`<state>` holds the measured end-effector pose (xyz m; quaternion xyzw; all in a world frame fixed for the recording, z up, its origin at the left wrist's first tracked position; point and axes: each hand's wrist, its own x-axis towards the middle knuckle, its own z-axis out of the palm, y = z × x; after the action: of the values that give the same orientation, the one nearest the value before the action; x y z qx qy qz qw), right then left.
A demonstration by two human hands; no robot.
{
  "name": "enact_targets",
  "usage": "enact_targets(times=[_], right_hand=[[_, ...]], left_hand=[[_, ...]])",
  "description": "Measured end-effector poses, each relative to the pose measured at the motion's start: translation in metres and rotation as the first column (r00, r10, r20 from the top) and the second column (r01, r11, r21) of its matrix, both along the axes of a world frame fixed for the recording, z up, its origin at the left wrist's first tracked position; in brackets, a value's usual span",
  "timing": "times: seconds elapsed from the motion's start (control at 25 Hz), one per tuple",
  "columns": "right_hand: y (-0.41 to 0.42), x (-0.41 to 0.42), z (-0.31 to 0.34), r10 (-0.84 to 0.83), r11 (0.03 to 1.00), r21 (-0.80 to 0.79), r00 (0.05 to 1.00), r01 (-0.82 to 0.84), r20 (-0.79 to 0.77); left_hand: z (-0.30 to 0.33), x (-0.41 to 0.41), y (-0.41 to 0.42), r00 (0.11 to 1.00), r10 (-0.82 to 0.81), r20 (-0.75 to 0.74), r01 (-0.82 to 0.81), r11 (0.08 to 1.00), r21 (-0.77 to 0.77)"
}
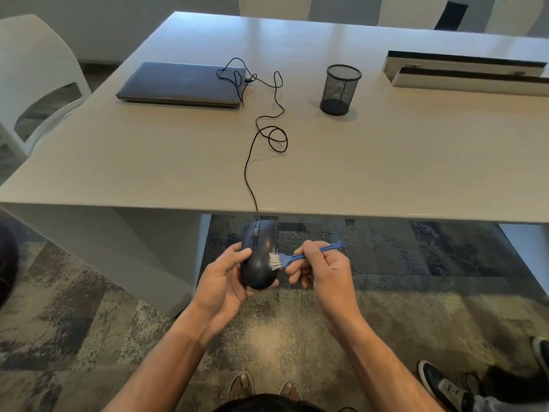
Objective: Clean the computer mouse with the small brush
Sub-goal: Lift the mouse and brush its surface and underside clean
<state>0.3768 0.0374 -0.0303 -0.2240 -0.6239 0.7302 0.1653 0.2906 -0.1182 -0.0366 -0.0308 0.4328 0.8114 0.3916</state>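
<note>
Head: brush bristles touching held mouse.

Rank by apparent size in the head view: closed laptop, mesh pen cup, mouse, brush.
1. Closed blue-grey laptop, largest.
2. Dark glossy wired computer mouse and black wire-mesh pen cup: look alike; the mouse is nearer the camera, so not ranked.
3. Small blue plastic brush with white bristles, smallest.

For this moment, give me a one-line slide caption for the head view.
Left hand holds the wired mouse below the table edge while right hand sweeps a small blue brush across it.
</note>
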Motion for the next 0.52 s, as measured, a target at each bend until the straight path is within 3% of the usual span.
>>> enact_targets(times=[0.52], right_hand=[[-0.023, 0.018, -0.01, 0.013, 1.0, 0.024, 0.999, -0.012, -0.032]], left_hand=[[0.0, -0.007, 0.002, 1.0, 0.009, 0.012, -0.009, 1.0, 0.018]])
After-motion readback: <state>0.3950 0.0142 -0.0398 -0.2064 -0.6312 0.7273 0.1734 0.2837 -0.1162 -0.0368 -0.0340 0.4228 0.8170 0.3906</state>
